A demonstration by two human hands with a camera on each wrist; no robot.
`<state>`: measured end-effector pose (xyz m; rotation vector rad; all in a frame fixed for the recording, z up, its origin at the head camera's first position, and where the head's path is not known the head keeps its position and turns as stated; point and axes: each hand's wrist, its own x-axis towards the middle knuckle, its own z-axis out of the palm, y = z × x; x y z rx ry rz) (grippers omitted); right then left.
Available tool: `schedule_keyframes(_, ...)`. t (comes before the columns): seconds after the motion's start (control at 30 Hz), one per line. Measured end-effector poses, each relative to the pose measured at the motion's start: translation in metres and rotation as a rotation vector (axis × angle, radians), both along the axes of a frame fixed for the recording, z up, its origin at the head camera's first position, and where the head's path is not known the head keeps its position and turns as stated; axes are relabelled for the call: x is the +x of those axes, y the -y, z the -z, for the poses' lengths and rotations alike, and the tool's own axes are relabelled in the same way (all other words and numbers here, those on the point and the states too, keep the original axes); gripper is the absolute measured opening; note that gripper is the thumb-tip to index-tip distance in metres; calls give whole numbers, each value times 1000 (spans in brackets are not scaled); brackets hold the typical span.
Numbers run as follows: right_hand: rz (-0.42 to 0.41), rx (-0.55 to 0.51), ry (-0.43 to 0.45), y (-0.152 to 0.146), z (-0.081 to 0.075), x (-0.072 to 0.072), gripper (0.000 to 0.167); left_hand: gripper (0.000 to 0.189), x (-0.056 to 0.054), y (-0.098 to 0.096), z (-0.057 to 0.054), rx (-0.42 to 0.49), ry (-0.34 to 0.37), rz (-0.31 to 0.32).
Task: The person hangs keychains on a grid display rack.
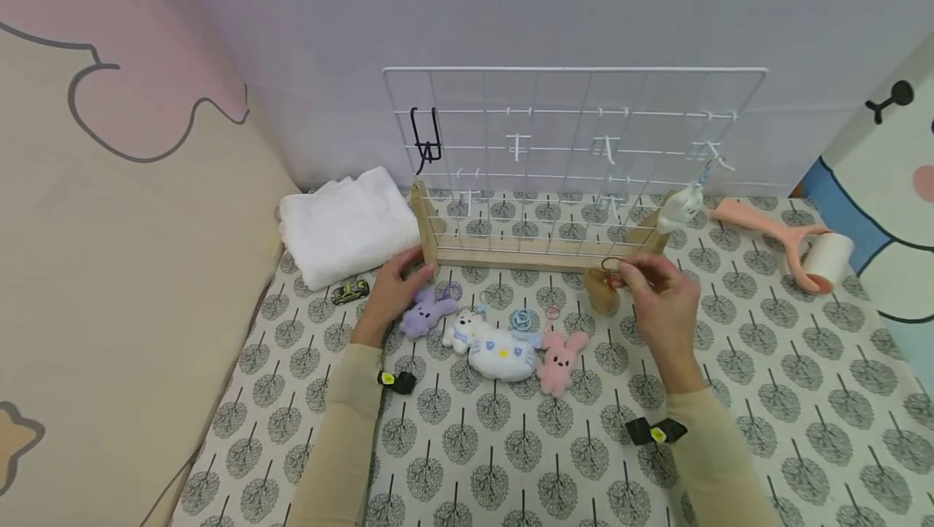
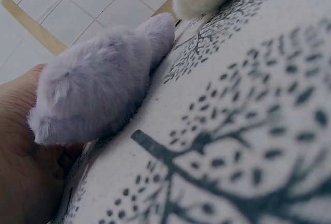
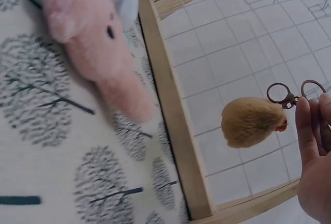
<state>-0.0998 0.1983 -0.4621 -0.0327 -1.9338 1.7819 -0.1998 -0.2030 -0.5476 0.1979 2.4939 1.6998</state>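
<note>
Probable hanging step: the right hand (image 1: 662,298) pinches the ring (image 3: 313,81) of a brown toy (image 1: 601,292), the left hand (image 1: 394,293), grip unclear, at the rack (image 1: 576,70); lifting to a hook (image 1: 608,147) seems needed next.

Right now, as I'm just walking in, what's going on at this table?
A person is handling plush keychains in front of a white wire rack. The right hand pinches the ring of a brown plush, not yet hung up, while the left hand touches the rack's left wooden end. One white plush hangs at the rack's right side. Four more lie on the patterned cloth: a purple bunny, a small white dog, a blue-and-white face and a pink bunny.
</note>
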Motion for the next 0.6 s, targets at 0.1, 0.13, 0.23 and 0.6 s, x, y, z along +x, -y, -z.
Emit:
schedule_keyframes(0.1,-36,-73,-56,2,-10,-5,7,59,1,0,-1,-6,-4,4)
schedule_keyframes(0.13,-46,-100,-74,3,-13,-7,8,59,1,0,-1,-12,-6,7)
schedule_keyframes(0.23,-58,-149,-119,6,-24,-11,7,59,1,0,-1,-23,-7,11)
schedule_keyframes(0.6,-18,-213,-140,11,-50,-26,4,60,2,-1,-3,-28,-9,5)
